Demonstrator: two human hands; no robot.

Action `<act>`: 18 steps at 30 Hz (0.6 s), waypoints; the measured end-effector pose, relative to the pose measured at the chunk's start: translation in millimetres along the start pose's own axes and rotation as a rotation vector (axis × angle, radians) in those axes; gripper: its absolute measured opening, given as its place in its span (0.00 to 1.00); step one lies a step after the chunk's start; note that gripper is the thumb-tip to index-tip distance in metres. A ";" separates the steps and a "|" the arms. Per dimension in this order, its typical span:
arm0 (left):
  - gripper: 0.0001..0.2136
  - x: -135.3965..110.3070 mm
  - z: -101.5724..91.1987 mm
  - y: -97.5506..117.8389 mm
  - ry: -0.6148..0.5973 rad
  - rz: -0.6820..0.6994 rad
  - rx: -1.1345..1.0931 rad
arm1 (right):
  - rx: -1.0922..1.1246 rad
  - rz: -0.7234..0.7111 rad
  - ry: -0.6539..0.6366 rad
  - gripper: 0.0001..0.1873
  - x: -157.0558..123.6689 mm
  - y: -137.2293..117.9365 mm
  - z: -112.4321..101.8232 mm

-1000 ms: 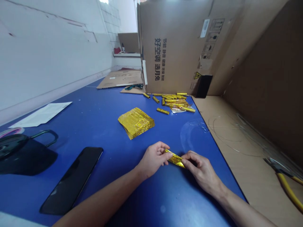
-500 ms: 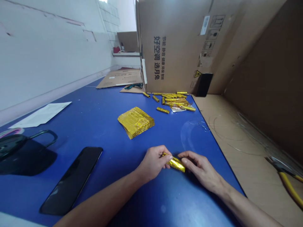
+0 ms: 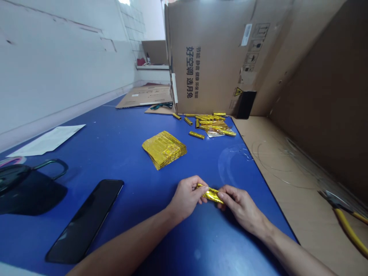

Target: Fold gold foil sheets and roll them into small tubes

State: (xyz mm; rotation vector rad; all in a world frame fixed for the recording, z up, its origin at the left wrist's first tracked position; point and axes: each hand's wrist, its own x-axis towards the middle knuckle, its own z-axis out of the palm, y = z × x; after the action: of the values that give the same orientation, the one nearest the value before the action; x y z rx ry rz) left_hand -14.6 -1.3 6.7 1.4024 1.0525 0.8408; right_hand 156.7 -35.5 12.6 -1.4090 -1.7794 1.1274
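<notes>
My left hand (image 3: pixel 186 196) and my right hand (image 3: pixel 240 207) pinch the two ends of a small gold foil piece (image 3: pixel 211 194), rolled into a narrow strip, low over the blue table (image 3: pixel 120 153). Both hands have their fingers closed on it. A stack of flat gold foil sheets (image 3: pixel 163 148) lies just beyond my hands. Farther back, several rolled gold foil sticks (image 3: pixel 211 123) lie in a loose heap at the foot of a big cardboard box (image 3: pixel 212 57).
A black phone (image 3: pixel 86 219) lies face up at the near left, with a dark round object with a handle (image 3: pixel 27 188) beyond it. White paper (image 3: pixel 47 140) sits at far left. Yellow-handled pliers (image 3: pixel 346 226) rest on the cardboard sheet (image 3: pixel 293 180) at right.
The gold foil between my fingers has gone from a flatter, wider strip to a tighter roll. My right hand has shifted slightly left toward the left hand.
</notes>
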 end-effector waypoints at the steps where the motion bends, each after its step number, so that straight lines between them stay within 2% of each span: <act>1: 0.06 0.1 0.9 -0.4 0.006 -0.001 -0.002 | 0.005 0.006 0.011 0.18 -0.2 -0.5 1.2; 6: 0.05 0.5 2.3 0.2 0.041 -0.010 -0.036 | 0.046 0.020 0.049 0.17 -0.1 -1.9 4.5; 12: 0.07 2.1 -4.0 5.9 0.165 -0.024 -0.091 | 0.245 0.058 0.022 0.19 1.1 -1.7 -1.8; 18: 0.08 -0.3 -0.4 4.0 0.167 -0.016 -0.134 | 0.097 0.041 0.027 0.16 0.0 -1.8 0.5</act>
State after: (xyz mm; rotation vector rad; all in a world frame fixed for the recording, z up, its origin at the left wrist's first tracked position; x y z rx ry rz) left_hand -14.6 -1.3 10.8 1.2267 1.1110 1.0119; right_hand 155.5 -35.7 13.9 -1.4019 -1.6620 1.1941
